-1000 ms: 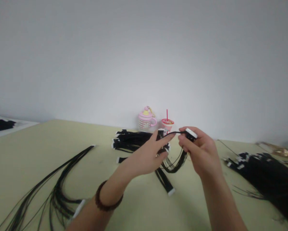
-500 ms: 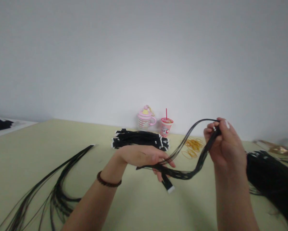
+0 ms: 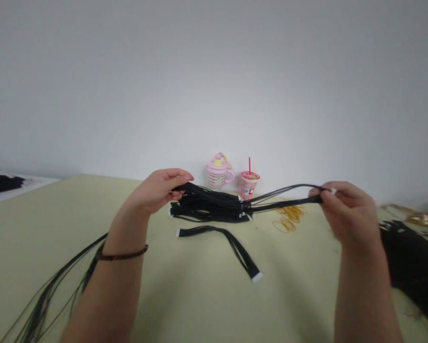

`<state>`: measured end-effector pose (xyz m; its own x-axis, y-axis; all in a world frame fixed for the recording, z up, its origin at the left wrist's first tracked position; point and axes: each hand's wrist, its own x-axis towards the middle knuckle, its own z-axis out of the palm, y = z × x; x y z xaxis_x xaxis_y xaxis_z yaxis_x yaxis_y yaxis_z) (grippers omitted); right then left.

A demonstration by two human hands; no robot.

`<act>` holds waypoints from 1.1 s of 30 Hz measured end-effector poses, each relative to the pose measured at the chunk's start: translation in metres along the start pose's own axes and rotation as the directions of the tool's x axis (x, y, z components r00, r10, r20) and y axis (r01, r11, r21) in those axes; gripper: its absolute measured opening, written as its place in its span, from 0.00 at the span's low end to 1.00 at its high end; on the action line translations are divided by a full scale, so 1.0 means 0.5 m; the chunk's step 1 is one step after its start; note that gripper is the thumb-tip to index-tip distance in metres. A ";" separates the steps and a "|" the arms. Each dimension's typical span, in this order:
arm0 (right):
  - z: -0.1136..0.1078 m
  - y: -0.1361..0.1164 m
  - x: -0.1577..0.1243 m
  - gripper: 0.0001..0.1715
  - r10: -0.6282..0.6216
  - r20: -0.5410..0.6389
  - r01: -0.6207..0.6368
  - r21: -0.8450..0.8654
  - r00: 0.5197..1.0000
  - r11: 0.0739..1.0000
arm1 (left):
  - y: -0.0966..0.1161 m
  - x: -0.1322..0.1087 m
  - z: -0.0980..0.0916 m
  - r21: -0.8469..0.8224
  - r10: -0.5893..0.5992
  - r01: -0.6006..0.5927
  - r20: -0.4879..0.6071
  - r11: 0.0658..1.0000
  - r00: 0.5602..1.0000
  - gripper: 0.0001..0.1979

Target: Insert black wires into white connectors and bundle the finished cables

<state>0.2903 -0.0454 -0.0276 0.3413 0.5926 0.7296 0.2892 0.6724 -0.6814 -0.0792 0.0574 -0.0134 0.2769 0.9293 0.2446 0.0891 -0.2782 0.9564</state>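
A black wire cable [image 3: 283, 206] stretches level between my hands, its strands splitting into two groups toward the right. My left hand [image 3: 164, 188] is closed in a pinch on its left end. My right hand [image 3: 349, 209] grips its other end, where a small white connector [image 3: 333, 191] shows at the fingers. Behind the stretched cable lies a stack of black cables [image 3: 210, 213] with white connectors, partly covered by it. Below, on the table, lies a short flat black cable [image 3: 235, 244], bent in the middle, with a white connector at each end.
Yellow rubber bands [image 3: 288, 221] lie loose near my right hand. A pink lidded mug [image 3: 216, 175] and a pink cup with a straw [image 3: 250, 185] stand against the wall. Long black wires [image 3: 44, 300] lie at left; a black cable pile [image 3: 413, 257] sits at right.
My left hand has moved up and left and now pinches the cable's end. The drooping cable is pulled out straight. The short cable beneath has come into full view.
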 end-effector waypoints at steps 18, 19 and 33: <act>0.162 0.216 -0.008 0.17 0.566 0.563 0.140 -0.772 0.602 0.619 | -0.192 0.105 -0.009 0.861 -0.119 0.022 0.044 0.508 0.992 0.16; 0.178 0.230 -0.006 0.17 0.560 0.537 0.147 -0.791 0.631 0.593 | -0.194 0.105 0.014 0.872 -0.086 0.000 0.048 0.490 0.995 0.17; 0.254 0.355 -0.046 0.17 0.604 0.606 0.197 -0.771 0.517 0.605 | -0.215 0.064 0.089 0.954 -0.429 -0.160 0.260 0.255 0.865 0.29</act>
<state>0.2204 0.1165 -0.1577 -0.1909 0.9816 0.0010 0.9322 0.1816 -0.3131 -0.0372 0.1062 -0.1153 0.4500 0.8601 -0.2402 0.8908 -0.4514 0.0526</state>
